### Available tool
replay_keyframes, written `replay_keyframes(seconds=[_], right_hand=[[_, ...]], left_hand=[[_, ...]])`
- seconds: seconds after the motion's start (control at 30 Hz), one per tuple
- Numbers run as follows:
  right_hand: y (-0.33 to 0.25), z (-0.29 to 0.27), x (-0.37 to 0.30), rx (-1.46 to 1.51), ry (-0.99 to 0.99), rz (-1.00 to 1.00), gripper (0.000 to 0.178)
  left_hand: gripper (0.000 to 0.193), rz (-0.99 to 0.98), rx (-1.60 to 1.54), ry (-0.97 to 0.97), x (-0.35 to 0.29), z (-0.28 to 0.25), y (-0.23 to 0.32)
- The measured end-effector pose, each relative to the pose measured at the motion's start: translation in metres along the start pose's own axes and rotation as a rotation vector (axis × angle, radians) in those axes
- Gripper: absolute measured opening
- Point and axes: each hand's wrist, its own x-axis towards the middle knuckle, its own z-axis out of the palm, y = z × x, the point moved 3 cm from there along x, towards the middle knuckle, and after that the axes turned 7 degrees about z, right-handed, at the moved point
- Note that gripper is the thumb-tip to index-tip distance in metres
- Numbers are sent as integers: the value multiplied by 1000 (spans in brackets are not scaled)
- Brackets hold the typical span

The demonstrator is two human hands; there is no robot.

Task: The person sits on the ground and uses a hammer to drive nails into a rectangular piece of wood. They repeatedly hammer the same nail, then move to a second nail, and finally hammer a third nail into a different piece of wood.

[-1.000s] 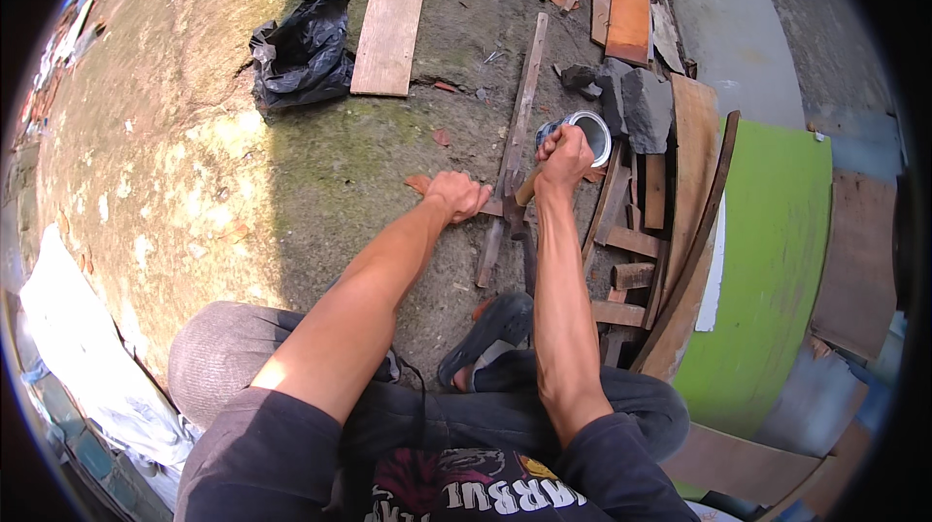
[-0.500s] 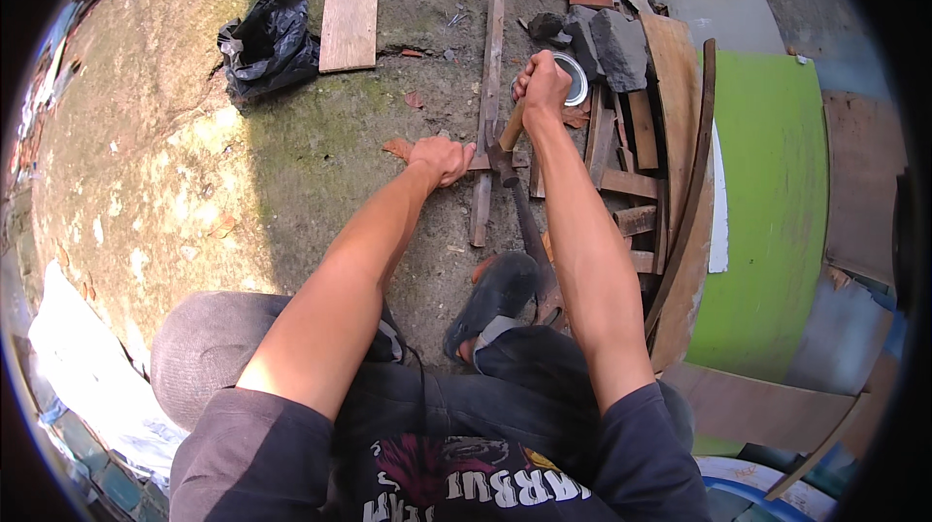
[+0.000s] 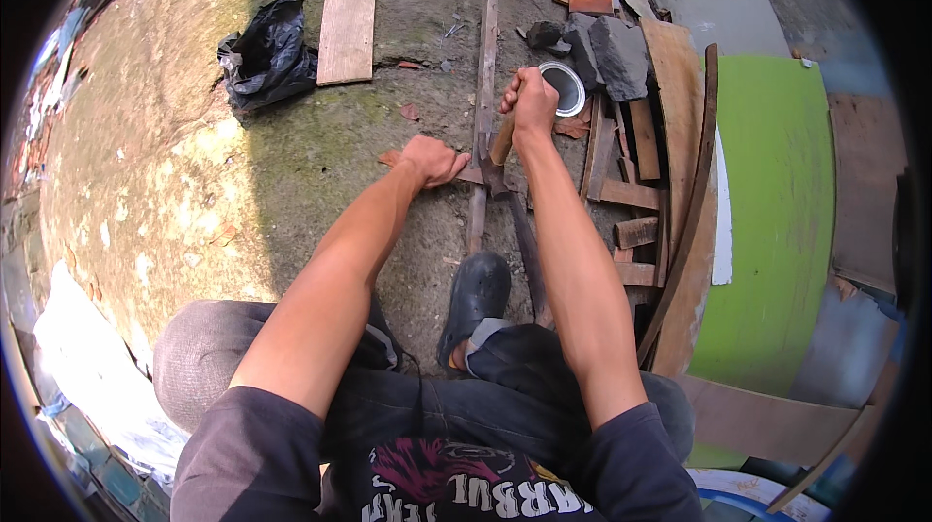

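Observation:
A long narrow wooden strip (image 3: 488, 46) lies on the ground ahead of me, running away from my body. Across it sits a short piece of wood (image 3: 470, 175), and the fingers of my left hand (image 3: 431, 161) are closed on its left end. My right hand (image 3: 530, 104) grips the wooden handle of a hammer (image 3: 502, 143). The hammer's dark head is down at the crossing; whether it touches the wood, I cannot tell. A saw (image 3: 525, 245) lies to the right of the strip, its near end partly hidden by my right arm and leg. My dark clog (image 3: 478, 294) is at the strip's near end.
Close beyond my right hand stands an open round can (image 3: 565, 90), beside grey stone blocks (image 3: 618, 54). Wood offcuts (image 3: 636, 192) and a green panel (image 3: 772, 221) fill the right side. To the left lie a black plastic bag (image 3: 269, 54) and a flat board (image 3: 348, 22).
My clogged foot has shifted left, up to the near end of the strip. Both hands keep their holds, and the hammer stays low at the crossing. The whole view has shifted slightly.

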Motion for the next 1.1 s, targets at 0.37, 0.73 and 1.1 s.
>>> replay_keyframes(seconds=[0.37,0.73,1.1], right_hand=[[-14,5,-12,-41,-42,51,27],[2,-4,-1,32,-78,100,26],[-11,6,30,-113,-1,356,26]], left_hand=[[64,-157,-149,-88,7,5,1],[60,-253,-269,23,-2,2,7],[55,-172,-177,129,2,-2,-1]])
